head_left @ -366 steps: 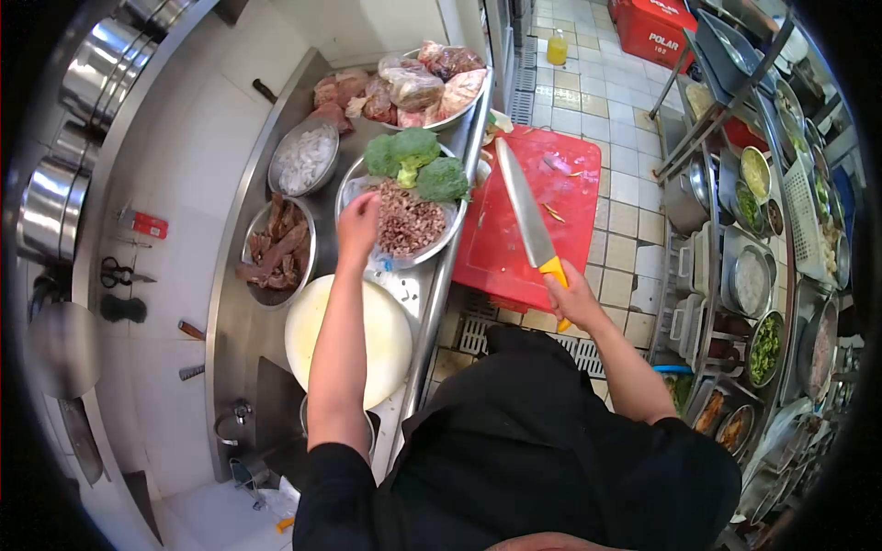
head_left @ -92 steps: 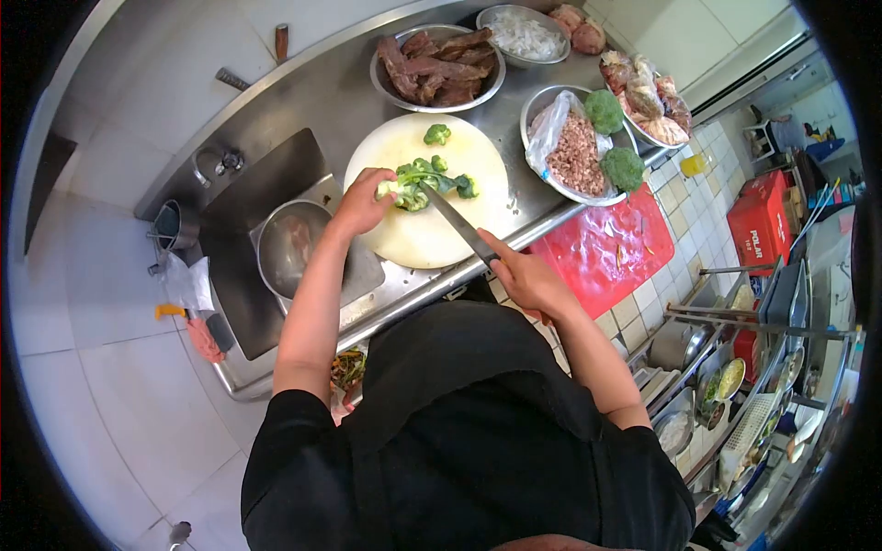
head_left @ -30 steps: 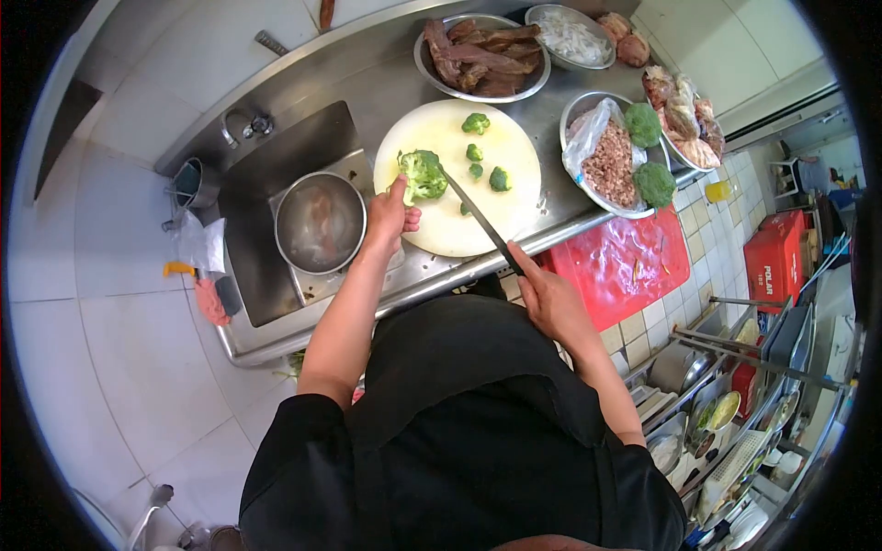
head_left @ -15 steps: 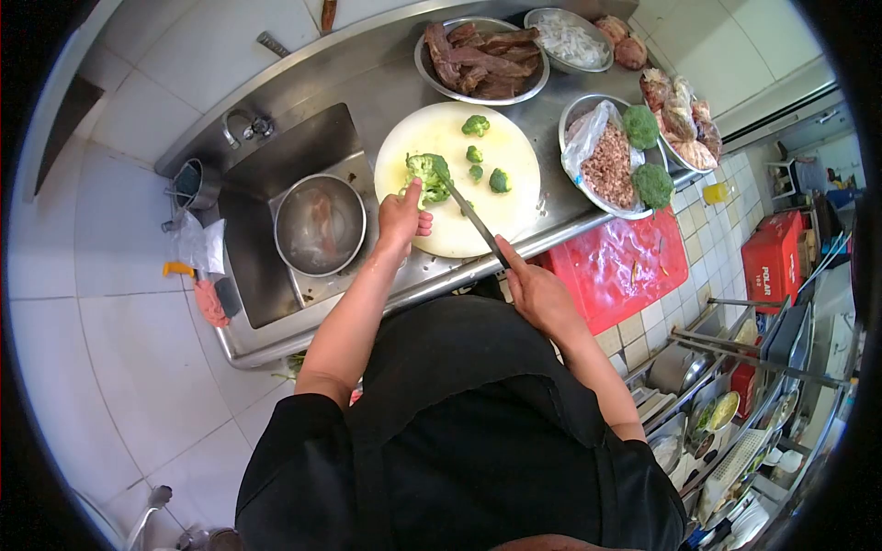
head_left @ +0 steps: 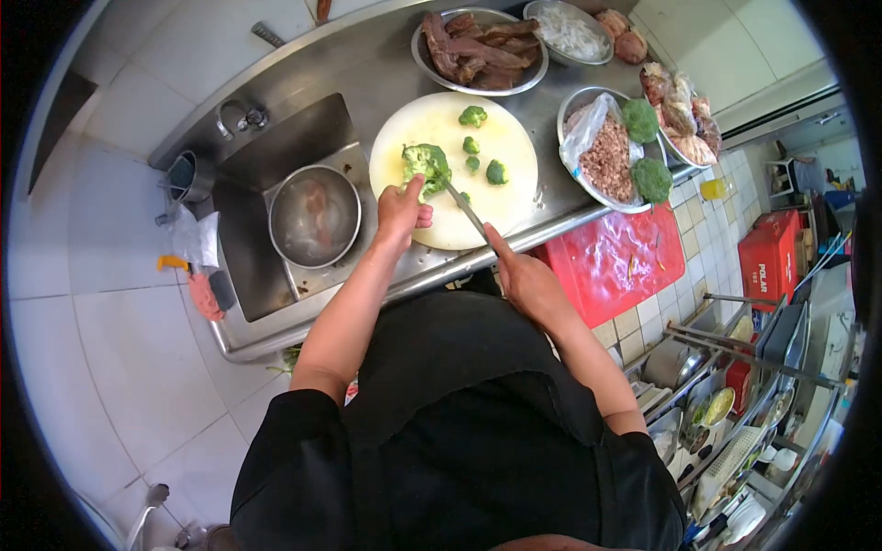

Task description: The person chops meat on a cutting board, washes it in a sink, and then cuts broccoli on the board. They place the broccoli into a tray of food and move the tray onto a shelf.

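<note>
My left hand (head_left: 401, 213) grips a head of broccoli (head_left: 426, 165) over the left part of a round white cutting board (head_left: 512, 216). In my right hand (head_left: 531, 285) is a knife (head_left: 467, 209), its blade reaching up and left to the broccoli's right side. Where the blade's tip meets the stalks I cannot make out. Several cut florets lie on the board to the right, among them a larger floret (head_left: 497, 173) and one near the top edge (head_left: 473, 116). A small piece sits beside the blade, partly hidden.
Left of the board, a metal bowl (head_left: 315, 217) stands in the sink (head_left: 241, 197). Behind are a bowl of dark meat strips (head_left: 482, 50) and a bowl of white slices (head_left: 568, 39). Chopped meat (head_left: 608, 161) and broccoli heads (head_left: 651, 180) are at right, above a red lid (head_left: 617, 262).
The knife and my right hand have shifted slightly left and turned a little against the broccoli. My left hand keeps its hold. The whole view has moved slightly.
</note>
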Demonstrator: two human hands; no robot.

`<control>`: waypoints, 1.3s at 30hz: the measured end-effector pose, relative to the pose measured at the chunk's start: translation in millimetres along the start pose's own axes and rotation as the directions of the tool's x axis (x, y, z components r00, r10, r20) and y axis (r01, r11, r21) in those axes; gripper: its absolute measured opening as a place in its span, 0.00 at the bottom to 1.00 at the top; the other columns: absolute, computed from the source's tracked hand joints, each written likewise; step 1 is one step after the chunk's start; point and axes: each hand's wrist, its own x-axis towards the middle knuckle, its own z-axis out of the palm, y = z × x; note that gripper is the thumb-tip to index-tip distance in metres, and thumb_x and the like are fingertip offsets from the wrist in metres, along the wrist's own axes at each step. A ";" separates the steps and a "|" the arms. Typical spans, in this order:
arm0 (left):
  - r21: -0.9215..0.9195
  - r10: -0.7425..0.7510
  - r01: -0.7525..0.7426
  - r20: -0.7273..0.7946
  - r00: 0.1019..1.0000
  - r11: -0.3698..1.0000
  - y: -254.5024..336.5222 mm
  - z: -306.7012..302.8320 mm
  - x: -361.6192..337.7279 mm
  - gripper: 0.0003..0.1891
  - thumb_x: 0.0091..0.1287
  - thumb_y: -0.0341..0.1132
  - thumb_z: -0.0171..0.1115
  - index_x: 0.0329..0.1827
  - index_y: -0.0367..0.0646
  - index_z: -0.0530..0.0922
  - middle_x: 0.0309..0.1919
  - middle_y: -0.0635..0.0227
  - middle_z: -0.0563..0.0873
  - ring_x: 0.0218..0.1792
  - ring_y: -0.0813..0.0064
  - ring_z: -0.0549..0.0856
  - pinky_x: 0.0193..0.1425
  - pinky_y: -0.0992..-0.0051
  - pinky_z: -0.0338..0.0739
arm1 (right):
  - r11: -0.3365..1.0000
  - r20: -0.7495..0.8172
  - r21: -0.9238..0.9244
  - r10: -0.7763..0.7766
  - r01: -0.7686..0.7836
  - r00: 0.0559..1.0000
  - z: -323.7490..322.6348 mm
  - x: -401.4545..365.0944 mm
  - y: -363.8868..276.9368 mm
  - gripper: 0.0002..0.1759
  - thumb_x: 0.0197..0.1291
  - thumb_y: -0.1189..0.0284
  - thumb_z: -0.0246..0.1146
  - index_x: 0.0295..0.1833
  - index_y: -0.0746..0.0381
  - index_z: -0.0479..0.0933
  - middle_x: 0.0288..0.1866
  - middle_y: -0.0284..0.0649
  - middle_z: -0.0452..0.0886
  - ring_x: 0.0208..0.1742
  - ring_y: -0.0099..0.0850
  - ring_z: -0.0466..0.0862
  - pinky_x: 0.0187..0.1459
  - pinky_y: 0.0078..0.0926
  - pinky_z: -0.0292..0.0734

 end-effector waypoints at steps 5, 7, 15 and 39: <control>-0.014 0.002 -0.002 0.015 1.000 1.000 -0.5 -8.6 3.0 0.28 0.75 0.52 0.70 0.54 0.30 0.73 0.28 0.55 0.87 0.22 0.73 0.85 0.25 0.73 0.85 | 0.999 0.026 -0.029 -0.023 0.024 0.999 -1.8 12.7 1.2 0.38 0.79 0.70 0.52 0.90 0.45 0.49 0.30 0.58 0.85 0.30 0.57 0.86 0.36 0.59 0.80; 0.005 -0.002 0.002 0.034 0.999 1.000 -1.8 -11.5 3.7 0.28 0.75 0.51 0.70 0.55 0.31 0.73 0.28 0.55 0.87 0.22 0.73 0.85 0.25 0.74 0.85 | 1.000 0.108 -0.030 0.005 -0.002 0.994 -3.9 21.0 0.5 0.39 0.79 0.70 0.51 0.90 0.45 0.48 0.29 0.59 0.85 0.30 0.57 0.86 0.35 0.59 0.80; -0.006 0.070 -0.069 0.050 0.996 0.998 -15.5 -26.0 15.5 0.25 0.75 0.49 0.71 0.58 0.36 0.75 0.30 0.56 0.89 0.22 0.74 0.86 0.27 0.74 0.86 | 0.998 0.165 0.046 0.023 -0.031 0.986 -11.2 25.3 -3.8 0.37 0.80 0.68 0.50 0.90 0.47 0.49 0.33 0.62 0.86 0.37 0.60 0.87 0.45 0.59 0.81; 0.115 0.069 -0.091 0.183 0.981 0.989 -3.9 -74.7 26.3 0.16 0.76 0.41 0.71 0.56 0.37 0.83 0.33 0.66 0.88 0.27 0.80 0.86 0.33 0.77 0.87 | 0.996 0.109 0.004 -0.090 0.090 0.990 21.4 45.9 -7.2 0.42 0.77 0.72 0.53 0.91 0.50 0.45 0.29 0.58 0.85 0.31 0.56 0.87 0.37 0.58 0.81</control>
